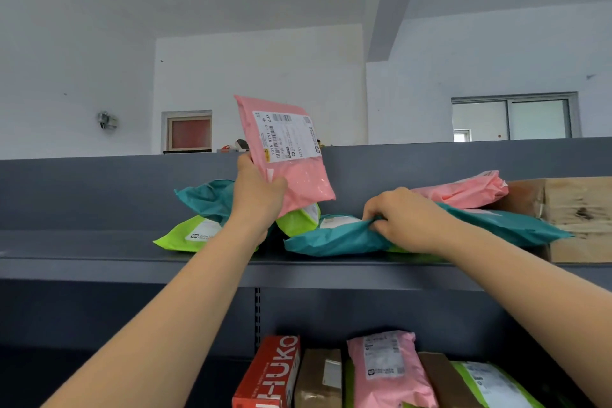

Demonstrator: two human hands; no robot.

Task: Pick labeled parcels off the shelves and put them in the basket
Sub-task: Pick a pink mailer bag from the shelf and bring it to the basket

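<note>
Label [286, 136] on pink parcel [304, 179]: N751; box [268, 374], perhaps HUKO.

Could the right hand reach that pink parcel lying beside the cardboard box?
Probably yes: the pink parcel lies uncovered just beyond the right hand, though that hand now grips a teal parcel.

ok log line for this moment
stage: picking from upper shelf | left hand: holds pink parcel upright, label visible | right hand: grips teal parcel on shelf | basket: not in view
</note>
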